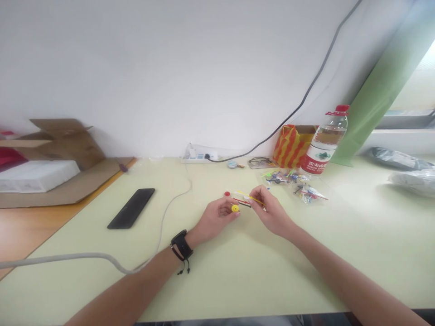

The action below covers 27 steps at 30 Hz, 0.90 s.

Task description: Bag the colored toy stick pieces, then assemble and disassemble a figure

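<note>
My left hand (215, 218) is closed, with its thumb and fingertips around a small yellow wheel (235, 208) that has a hole at its centre. Just to the right, my right hand (272, 212) pinches a thin yellow stick (257, 199). A small white piece (248, 198) shows at its fingertips; whether it is joined to the stick I cannot tell. Between the hands lie a red stick (240, 200) and a black stick (245, 205). Beyond my left fingers rests a small red disc (227, 194).
Bags of small coloured parts (307, 190) lie right, before a water bottle (321, 147) and striped bag (288, 147). Glasses (261, 161) and a power strip (199, 156) are near the wall. A black phone (131, 208), white cable (163, 217) and cardboard box (68, 145) are left.
</note>
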Available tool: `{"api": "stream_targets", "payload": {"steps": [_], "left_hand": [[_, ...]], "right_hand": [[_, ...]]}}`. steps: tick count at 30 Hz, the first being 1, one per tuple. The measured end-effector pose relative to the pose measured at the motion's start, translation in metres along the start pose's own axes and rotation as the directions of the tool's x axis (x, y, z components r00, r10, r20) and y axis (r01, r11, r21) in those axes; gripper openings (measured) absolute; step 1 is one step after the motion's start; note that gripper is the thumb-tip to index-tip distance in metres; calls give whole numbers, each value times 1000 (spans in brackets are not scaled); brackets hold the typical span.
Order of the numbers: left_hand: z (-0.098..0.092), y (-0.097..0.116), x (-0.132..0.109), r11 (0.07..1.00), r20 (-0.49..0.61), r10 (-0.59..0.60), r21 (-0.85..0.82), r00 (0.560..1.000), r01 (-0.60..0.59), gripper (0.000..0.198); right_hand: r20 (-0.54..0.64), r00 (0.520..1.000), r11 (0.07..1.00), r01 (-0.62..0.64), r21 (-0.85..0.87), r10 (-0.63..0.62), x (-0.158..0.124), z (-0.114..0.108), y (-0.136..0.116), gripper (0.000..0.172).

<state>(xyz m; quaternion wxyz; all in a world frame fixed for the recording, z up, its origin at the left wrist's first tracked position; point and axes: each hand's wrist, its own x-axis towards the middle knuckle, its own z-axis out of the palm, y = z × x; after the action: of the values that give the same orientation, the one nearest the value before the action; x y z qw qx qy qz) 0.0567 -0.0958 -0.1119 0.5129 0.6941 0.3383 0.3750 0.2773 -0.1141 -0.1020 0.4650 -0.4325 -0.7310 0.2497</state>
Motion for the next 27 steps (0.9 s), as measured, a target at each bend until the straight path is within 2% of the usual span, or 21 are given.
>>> {"api": "stream_targets", "payload": {"steps": [5,11,18,21,27], "left_hand": [[0,6,0,994,13,-21,-104,1000,22,34],[2,12,-3,992,37,20,-123,999,-15,36],[2,2,0,990,-28,73,-115,997,-76,29],[1,-1,0,989,-37,83,-122,996,-87,29],[0,0,-1,992,-34,112,-50,993,-114,26]], "right_hand": [[150,989,996,-14,91,0,-3,5,-11,18],[193,981,985,-15,174,-19,-9,15,-9,18],[127,991,993,37,110,-51,-11,17,-6,15],[146,987,995,49,91,-61,-10,15,-5,15],[133,990,998,-54,24,50,-7,13,4,9]]}}
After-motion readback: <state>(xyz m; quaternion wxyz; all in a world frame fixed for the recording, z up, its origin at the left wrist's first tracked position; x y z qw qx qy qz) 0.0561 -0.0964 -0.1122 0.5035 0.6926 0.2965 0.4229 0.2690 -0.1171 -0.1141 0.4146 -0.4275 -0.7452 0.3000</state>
